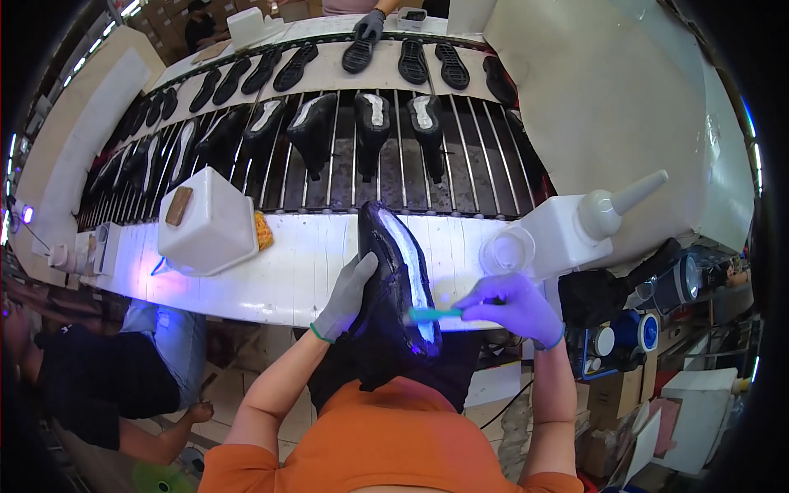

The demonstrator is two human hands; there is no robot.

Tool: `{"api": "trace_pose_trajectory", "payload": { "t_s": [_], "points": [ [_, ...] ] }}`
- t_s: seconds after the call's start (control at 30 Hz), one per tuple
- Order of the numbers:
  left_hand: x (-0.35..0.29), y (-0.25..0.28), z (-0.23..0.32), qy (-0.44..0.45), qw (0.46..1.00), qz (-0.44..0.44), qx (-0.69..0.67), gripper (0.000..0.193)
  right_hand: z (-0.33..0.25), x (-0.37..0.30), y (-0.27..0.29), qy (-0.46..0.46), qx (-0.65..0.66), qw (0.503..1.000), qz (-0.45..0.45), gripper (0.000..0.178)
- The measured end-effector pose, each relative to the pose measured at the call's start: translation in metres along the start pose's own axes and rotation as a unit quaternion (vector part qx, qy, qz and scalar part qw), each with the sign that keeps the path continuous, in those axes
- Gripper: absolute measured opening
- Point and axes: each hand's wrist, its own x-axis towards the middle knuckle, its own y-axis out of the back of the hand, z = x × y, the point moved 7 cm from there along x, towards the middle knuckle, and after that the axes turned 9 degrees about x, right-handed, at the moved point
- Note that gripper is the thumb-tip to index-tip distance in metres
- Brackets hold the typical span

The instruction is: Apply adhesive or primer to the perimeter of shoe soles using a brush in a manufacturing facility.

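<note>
My gloved left hand (pixel 349 297) is wrapped round the side of a black shoe upper (pixel 383 287), its underside turned up. A long white strip (pixel 403 251) runs along that underside and glows bluish under the light. In my gloved right hand (pixel 516 306) is a small green-handled brush (pixel 436 314). Its tip touches the shoe near the lower end of the strip; the bristles are blurred. Just beyond my right hand stands a round translucent cup (pixel 507 250), next to a white squeeze bottle (pixel 567 236) lying on its side.
A white square container (pixel 207 222) stands left on the white bench edge (pixel 296 279). Behind runs a roller conveyor (pixel 468 164) carrying several black uppers (pixel 372 131). Black soles (pixel 292 67) line the far ledge, where another person's gloved hand (pixel 369 25) holds one. A seated person (pixel 107 378) is at left.
</note>
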Motion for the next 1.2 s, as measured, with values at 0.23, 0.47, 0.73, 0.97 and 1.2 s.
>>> {"api": "trace_pose_trajectory", "payload": {
  "t_s": [0.23, 0.47, 0.73, 0.97, 1.2],
  "points": [
    [-0.003, -0.015, 0.011, -0.046, 0.998, -0.032, 0.016, 0.059, -0.011, 0.011, 0.001, 0.042, -0.057, 0.996, 0.05, 0.016],
    [0.002, -0.007, -0.021, 0.033, 0.996, -0.076, -0.021, 0.061, -0.014, 0.047, 0.016, 0.182, -0.071, 0.96, 0.199, 0.017],
    [0.006, -0.011, -0.028, 0.074, 0.931, -0.163, -0.317, 0.083, -0.016, 0.016, -0.009, 0.12, -0.014, 0.992, -0.02, 0.015],
    [-0.001, 0.003, -0.059, 0.12, 0.962, -0.151, -0.193, 0.08, 0.005, 0.044, 0.016, 0.121, -0.138, 0.962, 0.203, 0.02],
    [-0.001, 0.036, -0.07, 0.104, 0.965, -0.055, -0.234, 0.078, 0.008, 0.011, -0.003, 0.065, -0.011, 0.995, 0.08, 0.02]
  ]
}}
